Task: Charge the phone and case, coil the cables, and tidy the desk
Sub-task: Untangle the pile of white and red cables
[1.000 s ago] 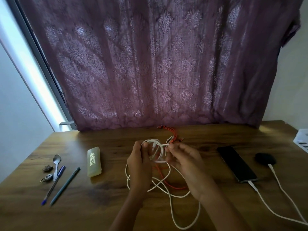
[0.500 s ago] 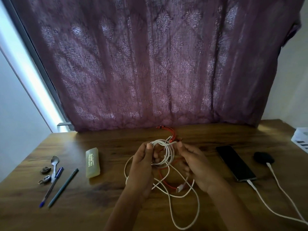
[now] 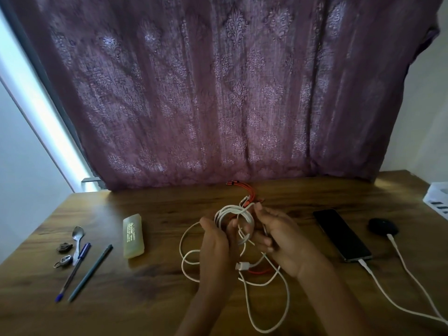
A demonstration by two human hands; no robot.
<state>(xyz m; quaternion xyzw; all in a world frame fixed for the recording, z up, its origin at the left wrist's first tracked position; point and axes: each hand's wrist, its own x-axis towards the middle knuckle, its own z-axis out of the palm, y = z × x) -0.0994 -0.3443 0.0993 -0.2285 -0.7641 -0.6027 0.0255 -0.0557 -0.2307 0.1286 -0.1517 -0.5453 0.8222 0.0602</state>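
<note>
My left hand (image 3: 215, 241) and right hand (image 3: 278, 236) both grip the half-coiled white cable (image 3: 234, 215) above the desk (image 3: 150, 299).

Purple curtain (image 3: 218, 93) (patterned), white wall (image 3: 426, 105)

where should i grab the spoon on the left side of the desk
Pinch the spoon by its neck, just below the bowl, coming straight down from above. It lies flat on the desk with the bowl pointing away, and the near end of its handle runs against the blue pen, so that end is crowded.
</note>
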